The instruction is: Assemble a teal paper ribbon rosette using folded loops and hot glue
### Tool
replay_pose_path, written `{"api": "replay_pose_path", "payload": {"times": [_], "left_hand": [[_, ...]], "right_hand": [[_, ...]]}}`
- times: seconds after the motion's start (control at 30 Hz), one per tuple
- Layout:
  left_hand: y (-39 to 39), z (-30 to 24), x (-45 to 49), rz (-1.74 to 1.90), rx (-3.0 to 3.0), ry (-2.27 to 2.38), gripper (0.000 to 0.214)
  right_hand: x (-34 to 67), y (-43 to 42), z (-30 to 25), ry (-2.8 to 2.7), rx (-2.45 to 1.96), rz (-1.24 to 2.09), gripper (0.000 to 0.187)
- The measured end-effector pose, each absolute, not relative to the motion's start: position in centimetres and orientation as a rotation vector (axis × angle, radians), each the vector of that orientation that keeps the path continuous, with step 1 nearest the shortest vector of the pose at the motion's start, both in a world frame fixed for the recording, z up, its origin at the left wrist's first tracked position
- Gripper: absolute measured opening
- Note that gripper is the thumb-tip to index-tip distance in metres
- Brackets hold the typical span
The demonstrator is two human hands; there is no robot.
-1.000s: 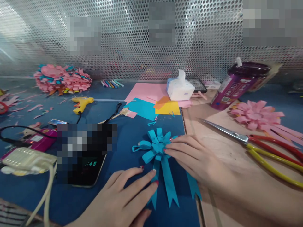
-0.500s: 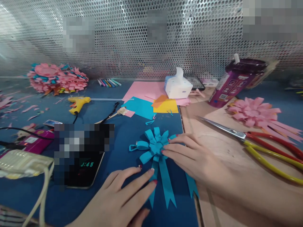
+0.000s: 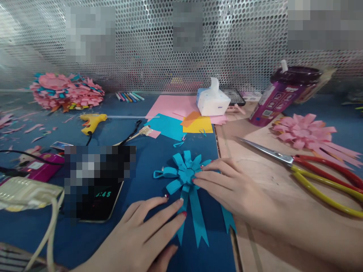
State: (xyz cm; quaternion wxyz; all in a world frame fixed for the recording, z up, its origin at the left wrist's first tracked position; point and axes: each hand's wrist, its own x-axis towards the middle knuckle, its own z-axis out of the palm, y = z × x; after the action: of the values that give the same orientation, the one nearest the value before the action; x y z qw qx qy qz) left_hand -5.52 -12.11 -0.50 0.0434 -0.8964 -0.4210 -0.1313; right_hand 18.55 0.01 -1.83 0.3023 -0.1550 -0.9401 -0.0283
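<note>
The right hand (image 3: 229, 185) rests its fingertips on the right side of the blue folded-paper rosette (image 3: 185, 175); whether its grip pinches anything, I cannot tell. The left hand (image 3: 144, 230) has a wide, loose grip, fingers spread over a notched blue paper tail (image 3: 180, 232). The rosette lies between both hands on the blue desk (image 3: 210, 260). Beyond stand a white-and-blue tissue pack (image 3: 214, 102), one white tissue (image 3: 214, 87) protruding, and a leaning purple lidded cup (image 3: 275, 100) with a white straw (image 3: 284, 66), contents hidden.

Black rectangular glass-faced phone (image 3: 98, 209), near left: illuminated green digits (image 3: 103, 194) read ":45"; the leading digit is illegible. Purple cylindrical lidded cup (image 3: 272, 104), far right: square black-and-white matrix code (image 3: 267, 113); the lettering (image 3: 290, 89) is too small to read.
</note>
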Motion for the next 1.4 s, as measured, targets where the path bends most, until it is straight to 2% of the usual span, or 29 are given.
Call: {"api": "replay_pose_path", "payload": {"times": [0.63,0.9,1.4], "left_hand": [[-12.21,-0.6,-5.63,-0.383,-2.755,-1.29,0.044],[-11.84,-0.14,-5.18,-0.487,-2.724,-1.284,0.035],[-11.75,-0.04,-5.14,-0.485,-2.716,-1.282,0.035]], "right_hand": [[18.75,-0.24,-1.41,-2.571,-0.442,-0.162,0.024],[18.7,-0.31,-1.63,-2.569,-0.457,-0.153,0.024],[18.95,-0.29,-1.9,-2.519,-0.476,-0.149,0.022]]}}
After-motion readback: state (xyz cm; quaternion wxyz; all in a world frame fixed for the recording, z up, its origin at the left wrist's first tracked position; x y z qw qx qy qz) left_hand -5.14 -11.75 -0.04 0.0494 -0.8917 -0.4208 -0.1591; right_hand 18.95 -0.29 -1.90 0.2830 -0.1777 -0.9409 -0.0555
